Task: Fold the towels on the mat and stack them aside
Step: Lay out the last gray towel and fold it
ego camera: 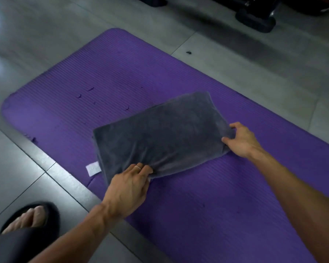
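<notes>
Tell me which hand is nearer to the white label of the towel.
Left. The left hand grips the towel edge just right of the white label; the right hand grips the far right end.

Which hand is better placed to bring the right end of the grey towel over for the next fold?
The right hand, probably: it already pinches the grey towel at that end. The left hand grips the near edge by the other end.

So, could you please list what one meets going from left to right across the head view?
Slippered foot → white care label → left hand → grey towel → right hand.
</notes>
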`<state>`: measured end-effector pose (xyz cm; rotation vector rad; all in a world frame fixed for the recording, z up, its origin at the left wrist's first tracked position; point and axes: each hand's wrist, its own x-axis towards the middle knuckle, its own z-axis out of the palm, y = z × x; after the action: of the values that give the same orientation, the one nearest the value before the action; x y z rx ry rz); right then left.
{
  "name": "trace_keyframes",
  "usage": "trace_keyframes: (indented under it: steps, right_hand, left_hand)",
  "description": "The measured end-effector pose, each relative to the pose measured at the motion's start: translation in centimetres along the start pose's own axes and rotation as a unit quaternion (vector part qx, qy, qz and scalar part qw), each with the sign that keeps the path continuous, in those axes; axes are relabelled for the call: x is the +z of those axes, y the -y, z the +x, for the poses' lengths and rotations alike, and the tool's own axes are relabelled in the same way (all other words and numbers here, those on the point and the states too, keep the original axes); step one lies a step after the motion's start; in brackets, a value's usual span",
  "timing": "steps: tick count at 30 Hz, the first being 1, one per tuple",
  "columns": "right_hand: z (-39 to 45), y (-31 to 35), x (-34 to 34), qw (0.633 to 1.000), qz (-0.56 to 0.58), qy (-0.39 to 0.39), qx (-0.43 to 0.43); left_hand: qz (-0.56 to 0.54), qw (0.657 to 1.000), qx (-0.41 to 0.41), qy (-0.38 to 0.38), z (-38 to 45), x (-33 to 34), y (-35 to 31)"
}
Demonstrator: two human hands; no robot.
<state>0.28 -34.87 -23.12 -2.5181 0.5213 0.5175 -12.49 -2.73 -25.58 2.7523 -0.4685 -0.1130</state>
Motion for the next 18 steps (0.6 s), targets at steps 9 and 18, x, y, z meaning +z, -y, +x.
trace_keyframes:
  steps: [9,18]
  right_hand:
    - [-5.5,-0.3,2.2,0.928,-0.259,0.045,-0.265]
    - [-3.9,2.7,-2.3,0.931,-0.256,0.127,-0.225]
  left_hand:
    - [-0.071,0.996,-0.047,0.04,3.2,-3.1,1.6]
    - [-0.149,0.974,-0.035,0.167,6.1,-6.6,3.6]
